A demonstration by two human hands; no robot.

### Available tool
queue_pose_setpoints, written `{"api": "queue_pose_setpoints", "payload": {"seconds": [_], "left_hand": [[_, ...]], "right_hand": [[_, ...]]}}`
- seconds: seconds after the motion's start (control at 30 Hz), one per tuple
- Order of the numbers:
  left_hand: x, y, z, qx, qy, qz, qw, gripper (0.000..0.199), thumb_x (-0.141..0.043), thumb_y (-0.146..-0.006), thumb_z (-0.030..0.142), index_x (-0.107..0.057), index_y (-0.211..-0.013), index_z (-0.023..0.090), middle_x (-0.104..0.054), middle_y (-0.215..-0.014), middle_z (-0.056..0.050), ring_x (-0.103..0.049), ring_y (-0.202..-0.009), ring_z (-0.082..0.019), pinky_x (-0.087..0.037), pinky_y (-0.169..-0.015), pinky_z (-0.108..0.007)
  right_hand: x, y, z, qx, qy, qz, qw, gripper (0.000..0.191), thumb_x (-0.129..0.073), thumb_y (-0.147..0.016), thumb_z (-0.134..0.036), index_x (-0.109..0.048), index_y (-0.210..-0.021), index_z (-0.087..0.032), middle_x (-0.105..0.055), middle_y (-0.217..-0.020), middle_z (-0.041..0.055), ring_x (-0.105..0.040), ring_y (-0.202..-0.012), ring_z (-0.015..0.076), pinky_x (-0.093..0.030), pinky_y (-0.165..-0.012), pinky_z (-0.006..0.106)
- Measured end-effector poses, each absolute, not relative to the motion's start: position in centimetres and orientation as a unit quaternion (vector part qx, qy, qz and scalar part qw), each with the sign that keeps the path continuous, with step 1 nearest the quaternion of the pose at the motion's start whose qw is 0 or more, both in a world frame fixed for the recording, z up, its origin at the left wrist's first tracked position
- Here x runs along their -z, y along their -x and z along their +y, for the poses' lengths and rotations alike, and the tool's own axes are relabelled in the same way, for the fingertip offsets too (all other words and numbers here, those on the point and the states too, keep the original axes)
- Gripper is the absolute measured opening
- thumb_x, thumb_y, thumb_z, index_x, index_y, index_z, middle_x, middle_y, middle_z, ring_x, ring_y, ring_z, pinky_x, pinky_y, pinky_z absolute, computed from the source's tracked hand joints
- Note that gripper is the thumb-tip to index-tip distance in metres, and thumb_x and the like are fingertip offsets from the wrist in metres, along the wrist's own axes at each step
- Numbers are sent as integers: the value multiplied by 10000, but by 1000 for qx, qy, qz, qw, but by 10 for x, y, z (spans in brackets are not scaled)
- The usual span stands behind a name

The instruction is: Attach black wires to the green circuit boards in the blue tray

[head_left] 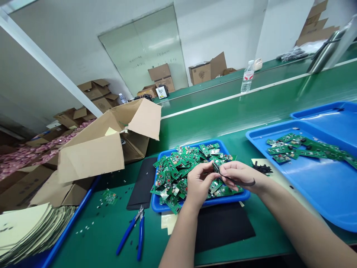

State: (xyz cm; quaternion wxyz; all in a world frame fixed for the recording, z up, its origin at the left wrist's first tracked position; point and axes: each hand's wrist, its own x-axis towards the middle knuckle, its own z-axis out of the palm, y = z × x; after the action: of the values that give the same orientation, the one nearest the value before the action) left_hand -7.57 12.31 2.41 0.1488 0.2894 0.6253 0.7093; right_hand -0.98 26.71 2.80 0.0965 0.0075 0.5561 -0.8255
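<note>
- The stack of flat cardboard sheets (30, 230) is lying at the far left edge of the bench, clear of my working area.
- The open cardboard box (103, 145) is tipping toward me, flaps spread, so its inside stays reachable from my seat.
- The blue-handled cutters (134, 232) are resting on the green bench top (95, 230), handles pointing toward me and jaws pointing away, probably so I can pick them up without turning them.
- The small blue tray (158, 204) is sitting directly ahead of me, heaped with green circuit boards (178, 171), which keeps the supply just under my hands.
- I am closing my left hand (198, 184) on one small circuit board (216, 167), fingertips pinching its left edge to steady it above the tray.
- I am pinching the same board with my right hand (241, 175); a thin dark strip (242, 183) is running under that hand, and I cannot tell whether the fingers are gripping it.
- Both hands are holding the board raised over the heap, apart from the loose boards beneath.
- The large blue tray (320, 186) is standing at my right, with a few boards (301, 147) spread along its far side, kept separate from the heap.
</note>
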Motion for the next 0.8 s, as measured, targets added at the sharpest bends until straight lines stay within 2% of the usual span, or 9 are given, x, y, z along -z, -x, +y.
{"api": "queue_pose_setpoints", "payload": {"seconds": [0.2, 0.37, 0.63, 0.73, 0.8], "left_hand": [[-31, 77, 123, -696, -329, 625, 129, 250, -729, -671, 275, -699, -902, 186, -616, -911, -65, -607, -838, -178, -522, -692, -266], [-32, 78, 121, -680, -352, 630, 129, 272, -665, -743, 290, -678, -997, 192, -603, -905, -67, -581, -863, -173, -490, -756, -280], [-32, 78, 120, -652, -359, 647, 167, 308, -597, -797, 335, -651, -1071, 205, -593, -978, -80, -551, -933, -191, -445, -834, -309], [-32, 77, 120, -653, -344, 647, 191, 339, -594, -794, 370, -643, -1094, 220, -577, -1001, -84, -537, -911, -189, -449, -786, -295], [-31, 76, 121, -668, -320, 636, 216, 358, -601, -782, 396, -646, -1093, 225, -568, -1005, -81, -531, -825, -163, -450, -702, -265]], "right_hand": [[-29, 11, 267, 785, -47, 617, 28, 336, -627, -727, -422, -482, -586, -154, -492, -471, -41, -444, -404, 59, -349, -412, 179], [-35, 10, 266, 768, -42, 639, 1, 384, -640, -700, -503, -503, -623, -152, -515, -507, -28, -490, -468, 82, -406, -496, 216], [-36, 9, 268, 730, -70, 679, -27, 337, -636, -702, -477, -528, -691, -158, -509, -541, -31, -492, -497, 96, -376, -494, 227], [-33, 9, 268, 717, -81, 691, -48, 309, -623, -717, -457, -539, -700, -160, -518, -569, -25, -489, -509, 99, -377, -494, 230], [-32, 10, 267, 700, -81, 705, -82, 293, -618, -726, -446, -554, -704, -161, -525, -589, -19, -484, -523, 102, -380, -497, 233]]}}
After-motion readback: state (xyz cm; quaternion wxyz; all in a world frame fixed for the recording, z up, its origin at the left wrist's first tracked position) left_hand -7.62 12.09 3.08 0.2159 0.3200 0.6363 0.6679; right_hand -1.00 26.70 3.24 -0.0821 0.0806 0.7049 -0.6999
